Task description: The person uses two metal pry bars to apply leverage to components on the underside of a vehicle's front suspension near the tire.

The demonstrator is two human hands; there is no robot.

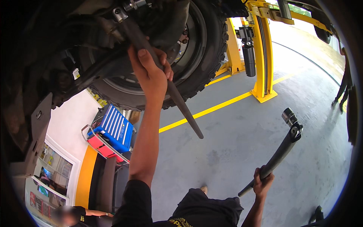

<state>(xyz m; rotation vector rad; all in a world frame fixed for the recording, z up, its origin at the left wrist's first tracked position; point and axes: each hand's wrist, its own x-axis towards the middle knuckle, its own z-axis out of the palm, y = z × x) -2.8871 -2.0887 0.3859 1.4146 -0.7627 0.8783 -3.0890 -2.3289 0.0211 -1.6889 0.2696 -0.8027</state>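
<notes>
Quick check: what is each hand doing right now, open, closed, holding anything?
Left hand: closed around a long black bar that runs up under the car.
Right hand: closed on the handle of a socket wrench.

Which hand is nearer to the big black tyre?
Left. The left hand is raised right in front of the tyre, gripping a long black bar. The right hand is low, away from it, holding a socket wrench.
</notes>
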